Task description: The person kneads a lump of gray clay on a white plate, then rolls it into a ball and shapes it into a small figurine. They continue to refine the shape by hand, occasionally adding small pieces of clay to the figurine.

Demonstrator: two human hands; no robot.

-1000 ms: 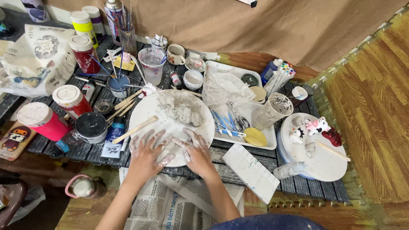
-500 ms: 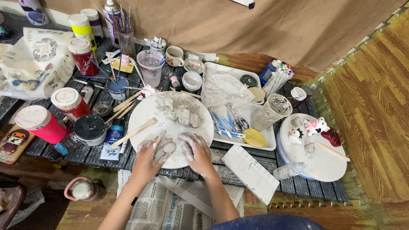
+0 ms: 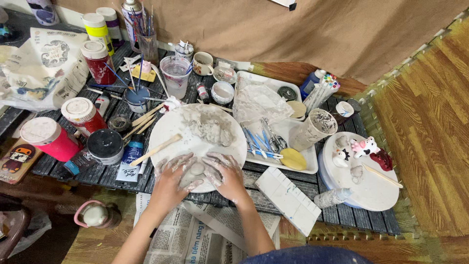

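Head view: left hand (image 3: pixel 171 177) & right hand (image 3: pixel 225 174) spread flat, cupping small clay lump (image 3: pixel 197 169) on white round board (image 3: pixel 168 129), steadying it w/ fingertips.

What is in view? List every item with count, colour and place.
clay ball: one, grey, between the hands on the round board
round board: one, white, centre
clay lump: one, grey, upper board
wooden stick: one, tan, board's left edge
paint jars: several, red and pink, left
tray: one, white, right of board
figurines: few, pink and white, right round board
newspaper: one, under the arms
left hand: clay-smeared, on the ball
right hand: clay-smeared, on the ball
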